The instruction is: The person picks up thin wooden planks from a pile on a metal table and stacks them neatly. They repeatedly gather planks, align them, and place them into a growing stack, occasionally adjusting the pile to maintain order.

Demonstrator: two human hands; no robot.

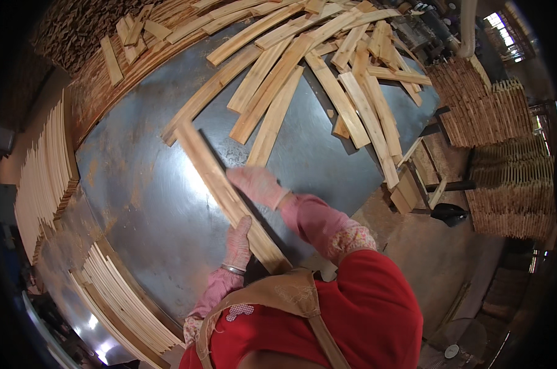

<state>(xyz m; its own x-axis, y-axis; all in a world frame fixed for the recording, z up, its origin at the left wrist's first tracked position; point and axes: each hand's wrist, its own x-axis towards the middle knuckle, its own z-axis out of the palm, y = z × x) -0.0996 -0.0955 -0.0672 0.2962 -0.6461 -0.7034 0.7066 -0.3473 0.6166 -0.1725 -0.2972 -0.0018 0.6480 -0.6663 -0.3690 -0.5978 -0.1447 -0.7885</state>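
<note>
So there's a big round grey metal worktop (143,203), dusty with sawdust, and one long pale wooden slat (229,195) lying on it slantwise, its near end right at the worktop's near edge by the person's body, its far end pointing up toward the middle. The left hand (238,241), in a pink glove, is clasped around the slat's near part, fingers wrapped over its left edge. The right hand (257,186), same pink glove, sits flat on top of the slat a bit further along, palm down and fingers spread; can't tell whether it's actually gripping or only pressing.

Across the far edge of the worktop there's a loose heap of slats (303,67) criss-crossing each other, well apart from both hands. Along the left edge a neat stack of thin strips (44,178) stands on edge, and another fan of strips (124,301) curves around the near-left edge. Off the right side of the worktop, bundles of stacked sticks (493,117) sit on the floor near a small wooden stool (413,184). The person wears a red top with a tan apron strap
</note>
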